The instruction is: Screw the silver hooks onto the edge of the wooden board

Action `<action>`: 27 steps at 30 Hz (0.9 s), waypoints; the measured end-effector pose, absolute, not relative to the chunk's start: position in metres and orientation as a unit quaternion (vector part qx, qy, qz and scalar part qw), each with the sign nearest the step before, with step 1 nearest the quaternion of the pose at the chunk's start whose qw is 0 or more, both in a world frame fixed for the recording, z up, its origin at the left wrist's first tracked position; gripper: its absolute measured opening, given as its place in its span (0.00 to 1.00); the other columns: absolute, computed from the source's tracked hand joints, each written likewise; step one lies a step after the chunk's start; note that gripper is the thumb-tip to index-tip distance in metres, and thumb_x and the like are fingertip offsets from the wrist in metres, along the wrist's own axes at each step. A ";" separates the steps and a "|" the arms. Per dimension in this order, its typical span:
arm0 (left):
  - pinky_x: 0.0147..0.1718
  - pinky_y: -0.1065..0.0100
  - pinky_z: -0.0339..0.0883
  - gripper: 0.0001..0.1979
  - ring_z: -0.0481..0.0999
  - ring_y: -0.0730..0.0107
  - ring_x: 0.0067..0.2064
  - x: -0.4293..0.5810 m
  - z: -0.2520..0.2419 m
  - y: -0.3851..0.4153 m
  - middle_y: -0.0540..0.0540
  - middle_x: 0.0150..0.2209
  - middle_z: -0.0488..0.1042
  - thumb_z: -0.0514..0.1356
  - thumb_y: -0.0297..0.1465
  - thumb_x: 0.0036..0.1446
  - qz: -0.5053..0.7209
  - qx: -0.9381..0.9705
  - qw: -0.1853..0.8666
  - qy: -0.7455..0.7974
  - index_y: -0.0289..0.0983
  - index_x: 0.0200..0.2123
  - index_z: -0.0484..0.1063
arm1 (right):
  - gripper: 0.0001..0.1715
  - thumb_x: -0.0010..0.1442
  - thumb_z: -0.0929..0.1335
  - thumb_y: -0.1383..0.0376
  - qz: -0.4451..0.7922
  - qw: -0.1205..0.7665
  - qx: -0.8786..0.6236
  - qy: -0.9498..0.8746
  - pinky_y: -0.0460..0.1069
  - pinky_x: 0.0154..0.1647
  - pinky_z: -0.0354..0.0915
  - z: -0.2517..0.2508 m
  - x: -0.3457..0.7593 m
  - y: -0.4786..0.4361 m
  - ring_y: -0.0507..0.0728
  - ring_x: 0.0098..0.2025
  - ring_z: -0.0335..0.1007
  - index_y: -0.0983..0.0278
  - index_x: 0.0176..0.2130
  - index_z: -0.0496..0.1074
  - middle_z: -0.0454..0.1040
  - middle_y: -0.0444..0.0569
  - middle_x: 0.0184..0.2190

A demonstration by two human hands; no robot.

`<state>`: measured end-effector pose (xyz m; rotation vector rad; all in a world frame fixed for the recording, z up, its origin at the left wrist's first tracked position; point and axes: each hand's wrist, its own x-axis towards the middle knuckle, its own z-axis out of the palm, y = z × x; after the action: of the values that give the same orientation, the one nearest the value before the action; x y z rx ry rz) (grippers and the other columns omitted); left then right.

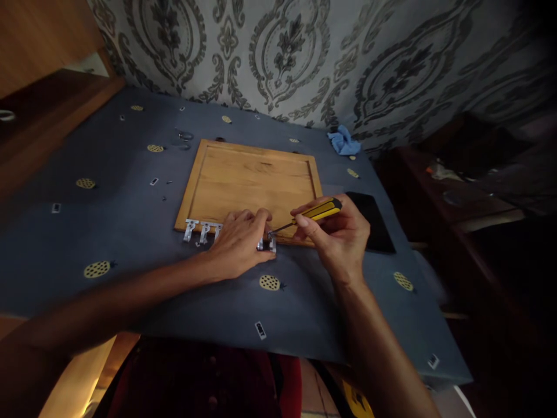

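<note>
A framed wooden board (261,180) lies flat on the table. Along its near edge runs a metal hook rail (204,232) with several hooks hanging over the side. My left hand (239,241) rests across the middle of the rail, its fingers bent over it and pressing it to the wood; it covers some of the hooks. In my right hand (339,238) is a yellow and black screwdriver (319,210), tilted, its shaft pointing down to the left. The tip reaches the right end of the rail; any screw there is too small to make out.
A blue cloth (343,141) lies crumpled at the back right. A flat black object (372,223) sits right of the board. Small metal items (185,136) lie behind its left corner. The blue tablecloth (130,232) has pineapple prints; a patterned wall covering (226,52) rises behind.
</note>
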<state>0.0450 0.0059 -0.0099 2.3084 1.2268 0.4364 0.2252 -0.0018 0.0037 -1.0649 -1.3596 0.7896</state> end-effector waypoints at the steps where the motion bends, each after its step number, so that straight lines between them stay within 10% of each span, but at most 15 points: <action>1: 0.53 0.50 0.62 0.27 0.72 0.49 0.55 0.045 -0.010 0.006 0.40 0.51 0.76 0.70 0.33 0.54 0.159 0.845 0.242 0.450 0.37 0.52 0.60 | 0.18 0.53 0.80 0.55 0.340 0.576 -0.455 -0.589 0.45 0.21 0.73 0.004 0.226 -0.002 0.49 0.20 0.72 0.60 0.36 0.75 0.80 0.43 0.32; 27: 0.54 0.51 0.62 0.26 0.72 0.48 0.56 0.045 -0.011 0.005 0.40 0.51 0.75 0.69 0.34 0.55 0.158 0.844 0.241 0.453 0.38 0.51 0.60 | 0.21 0.51 0.80 0.55 0.275 0.602 -0.472 -0.583 0.44 0.17 0.68 0.003 0.222 -0.001 0.49 0.18 0.69 0.60 0.30 0.69 0.72 0.38 0.23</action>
<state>0.0449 0.0052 -0.0105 2.3070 1.2387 0.4318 0.2216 -0.0009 0.0025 -1.0947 -1.3495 0.6369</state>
